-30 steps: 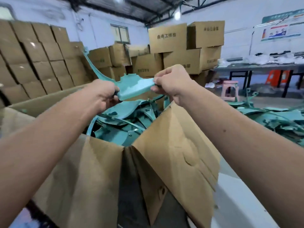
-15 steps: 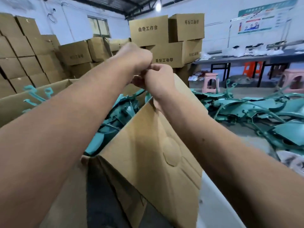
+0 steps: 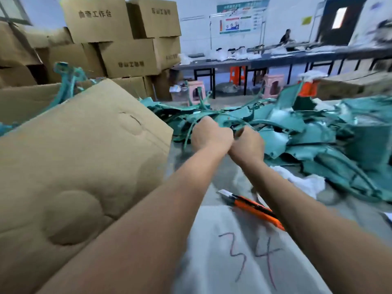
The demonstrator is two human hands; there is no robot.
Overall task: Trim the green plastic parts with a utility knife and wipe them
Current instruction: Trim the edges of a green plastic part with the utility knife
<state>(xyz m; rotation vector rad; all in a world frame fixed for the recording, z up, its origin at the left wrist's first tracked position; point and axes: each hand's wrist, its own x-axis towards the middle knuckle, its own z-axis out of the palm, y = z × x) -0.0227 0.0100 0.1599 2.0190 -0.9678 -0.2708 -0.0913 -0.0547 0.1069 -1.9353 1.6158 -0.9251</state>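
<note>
both hands (image 3: 212, 138) (image 3: 247, 146) curled on thin green part (image 3: 230, 123) above pile; utility knife (image 3: 252, 206) near right forearm.

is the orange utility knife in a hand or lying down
Lying down. The utility knife rests flat on the table, beneath the right forearm; both hands are up at the green parts.

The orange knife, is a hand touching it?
Apart. The head view shows the orange knife lying on the table, both hands far ahead at the green parts.
</note>
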